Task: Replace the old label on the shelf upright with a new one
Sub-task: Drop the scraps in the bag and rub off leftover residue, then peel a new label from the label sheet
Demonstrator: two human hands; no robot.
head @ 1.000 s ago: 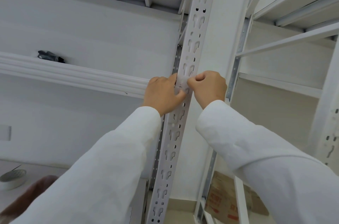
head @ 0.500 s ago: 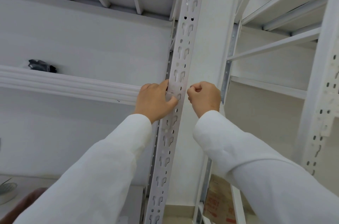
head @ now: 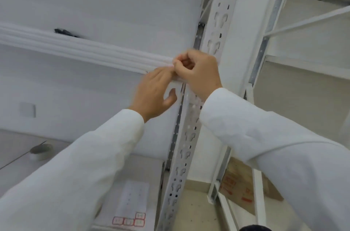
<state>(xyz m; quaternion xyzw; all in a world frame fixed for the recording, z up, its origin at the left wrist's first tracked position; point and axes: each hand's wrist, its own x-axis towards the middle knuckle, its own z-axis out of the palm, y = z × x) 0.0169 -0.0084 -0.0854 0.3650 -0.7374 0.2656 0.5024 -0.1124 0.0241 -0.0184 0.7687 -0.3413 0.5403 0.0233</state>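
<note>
Head view: blurred white label between both hands, right hand pinching, left hand spread.

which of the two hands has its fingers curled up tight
The right hand, curled in front of the shelf upright. The left hand beside it has its fingers extended, thumb apart.

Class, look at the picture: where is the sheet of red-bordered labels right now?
In the head view, the sheet of labels lies flat at the bottom, left of centre, on the lower shelf just left of the slotted upright, below the left sleeve.
</note>
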